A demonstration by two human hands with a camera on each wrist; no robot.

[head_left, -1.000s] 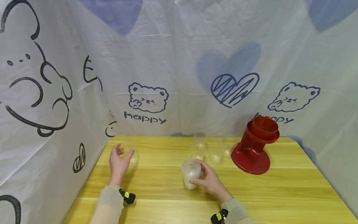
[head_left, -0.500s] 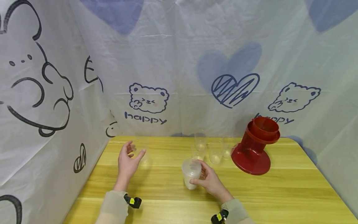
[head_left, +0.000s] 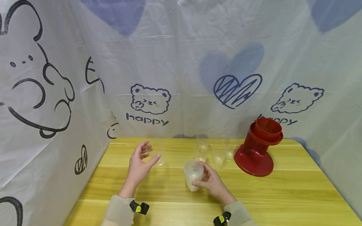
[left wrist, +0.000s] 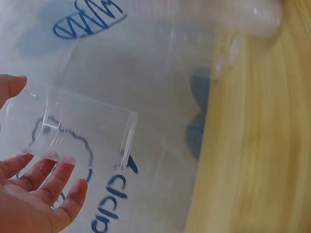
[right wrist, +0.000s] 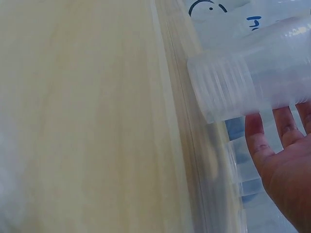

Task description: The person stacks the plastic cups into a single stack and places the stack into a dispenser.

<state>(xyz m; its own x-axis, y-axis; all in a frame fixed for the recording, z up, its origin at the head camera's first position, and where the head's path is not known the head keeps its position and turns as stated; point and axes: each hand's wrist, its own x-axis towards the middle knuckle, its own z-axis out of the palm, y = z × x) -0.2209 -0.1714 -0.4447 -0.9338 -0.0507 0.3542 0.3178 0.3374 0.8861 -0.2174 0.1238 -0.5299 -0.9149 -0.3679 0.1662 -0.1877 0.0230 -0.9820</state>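
Note:
In the head view my left hand (head_left: 141, 163) holds one clear plastic cup (head_left: 159, 152) between thumb and fingers, left of centre. The left wrist view shows that cup (left wrist: 92, 126) with fingertips along one side and the thumb on the other. My right hand (head_left: 213, 183) grips a stack of nested clear cups (head_left: 192, 175) near the middle of the table. In the right wrist view the stack (right wrist: 228, 90) has several ridged layers at its lower end, with fingers (right wrist: 284, 124) curled against its side. A gap separates the single cup from the stack.
Several clear cups (head_left: 218, 157) stand behind the stack. To their right is a red cylindrical piece with a round base (head_left: 253, 161) and a wide rim. The wooden table (head_left: 294, 194) ends at a printed white cloth (head_left: 192, 110) behind and at the left.
My left hand has moved right with the clear cup, from the table's left side toward the stack. The right hand and its stack have stayed almost still.

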